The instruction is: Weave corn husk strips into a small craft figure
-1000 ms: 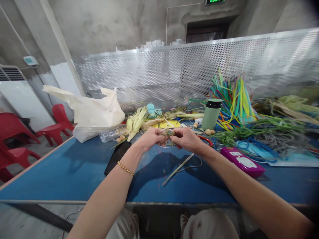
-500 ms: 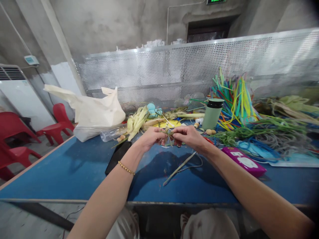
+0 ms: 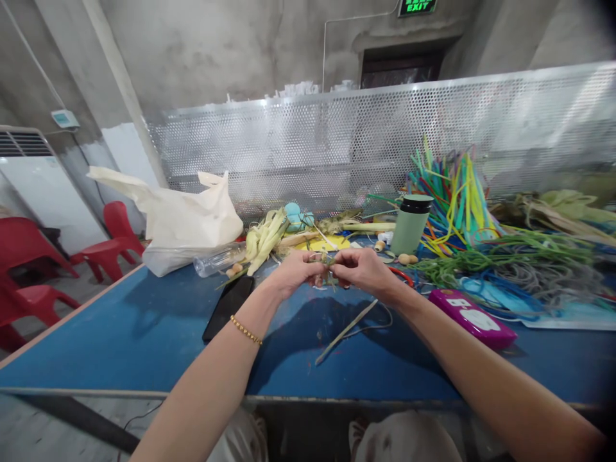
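Over the middle of the blue table point(image 3: 158, 359), my left hand point(image 3: 299, 273) and my right hand point(image 3: 359, 268) face each other. Both pinch a small bundle of thin green plant strips point(image 3: 327, 262) between thumbs and fingers. Ends of the strips stick out between the fingertips; the fingers hide the rest, so its exact shape cannot be made out. Below the hands, a flat pale strip point(image 3: 344, 335) lies on the table with a thin cord point(image 3: 373, 328) beside it. A dark phone point(image 3: 227, 308) rests by my left forearm.
At the back left stand a white plastic bag point(image 3: 187, 208) and a clear bottle point(image 3: 216, 260). Pale husks point(image 3: 264, 240) lie behind my hands. To the right are a green tumbler point(image 3: 410, 224), colourful strips point(image 3: 462, 199), green cords point(image 3: 471, 256) and a purple pack point(image 3: 471, 317).
The view has tilted up slightly. My hands stay close together on the plant strips, with fingers slightly shifted and the right fingertips curled closer over the bundle.
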Tool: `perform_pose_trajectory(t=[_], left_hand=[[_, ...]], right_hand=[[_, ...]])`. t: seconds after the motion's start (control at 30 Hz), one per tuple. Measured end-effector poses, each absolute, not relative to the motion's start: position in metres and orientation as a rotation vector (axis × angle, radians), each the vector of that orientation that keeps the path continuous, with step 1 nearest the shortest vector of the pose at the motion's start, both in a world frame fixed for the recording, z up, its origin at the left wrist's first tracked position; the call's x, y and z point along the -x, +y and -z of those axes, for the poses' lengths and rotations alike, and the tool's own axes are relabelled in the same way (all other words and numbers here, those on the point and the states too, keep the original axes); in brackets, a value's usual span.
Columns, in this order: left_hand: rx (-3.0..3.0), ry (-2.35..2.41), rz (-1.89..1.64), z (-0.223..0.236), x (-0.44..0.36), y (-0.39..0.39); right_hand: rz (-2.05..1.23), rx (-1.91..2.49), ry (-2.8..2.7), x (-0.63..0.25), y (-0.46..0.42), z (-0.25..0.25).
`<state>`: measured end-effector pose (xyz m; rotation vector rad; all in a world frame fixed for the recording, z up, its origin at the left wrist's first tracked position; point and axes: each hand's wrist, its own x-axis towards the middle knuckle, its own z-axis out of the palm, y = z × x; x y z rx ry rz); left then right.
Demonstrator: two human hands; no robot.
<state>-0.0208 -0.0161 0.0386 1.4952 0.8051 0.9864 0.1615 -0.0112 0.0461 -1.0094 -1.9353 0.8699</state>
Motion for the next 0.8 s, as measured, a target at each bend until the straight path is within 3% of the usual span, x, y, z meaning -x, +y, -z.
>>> perform_pose_trajectory(t=[0.8], left_hand=[[-1.598,0.910,-0.986,-0.0401,0.0198,-0.0179]], right_hand=[[-0.745,0.997,-1.995,-0.1633,-0.0046,-0.0402]])
